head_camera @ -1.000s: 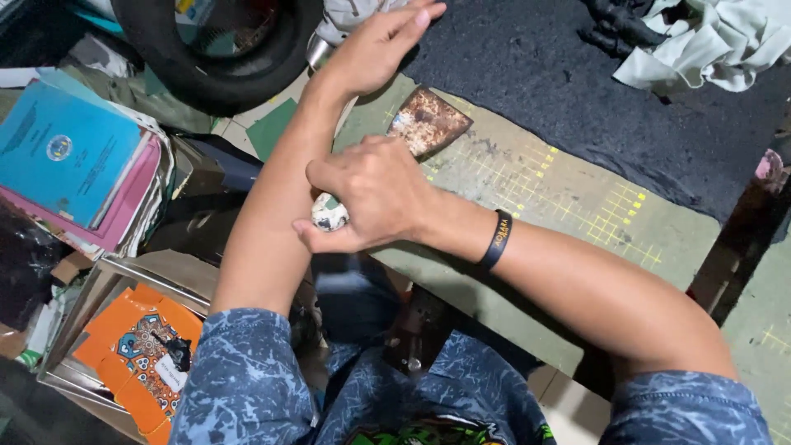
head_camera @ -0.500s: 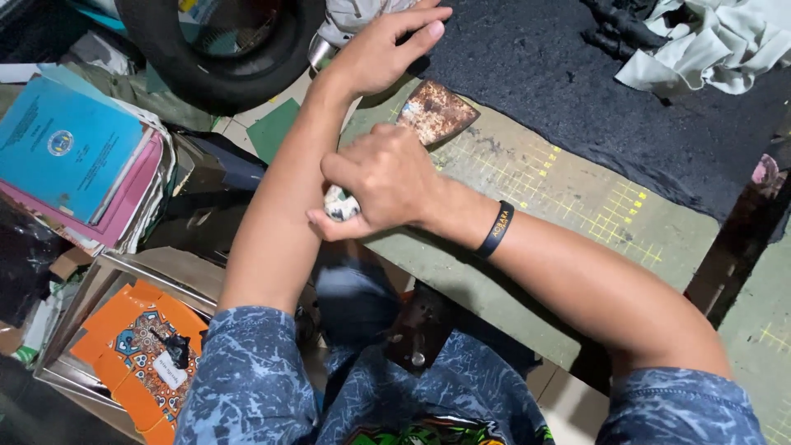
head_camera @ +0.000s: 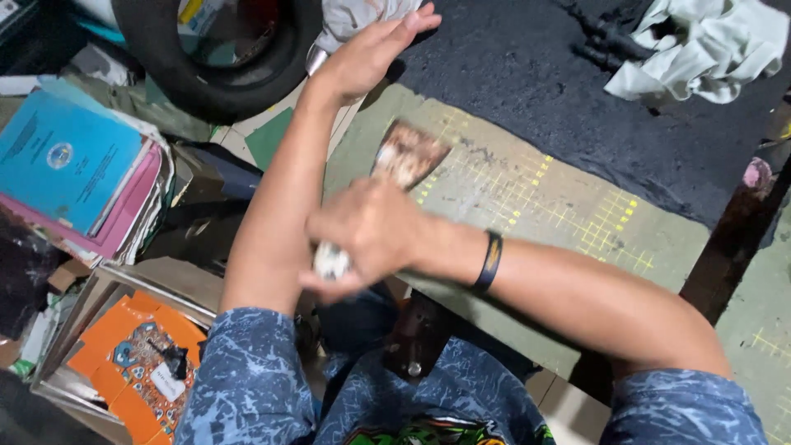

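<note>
Right hand [head_camera: 367,235], fingers curled around a small whitish crumpled wad [head_camera: 332,262], has slid down the left forearm toward the elbow. Left hand [head_camera: 362,53] stays stretched out, fingers pressed together, above the green gridded cutting mat [head_camera: 527,189] on the desk. Rubbing stroke looks mid-pass.

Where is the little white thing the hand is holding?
In the head view, the small white object sits left of centre, gripped in the right hand and pressed against the left forearm, just off the green cutting mat.
</note>
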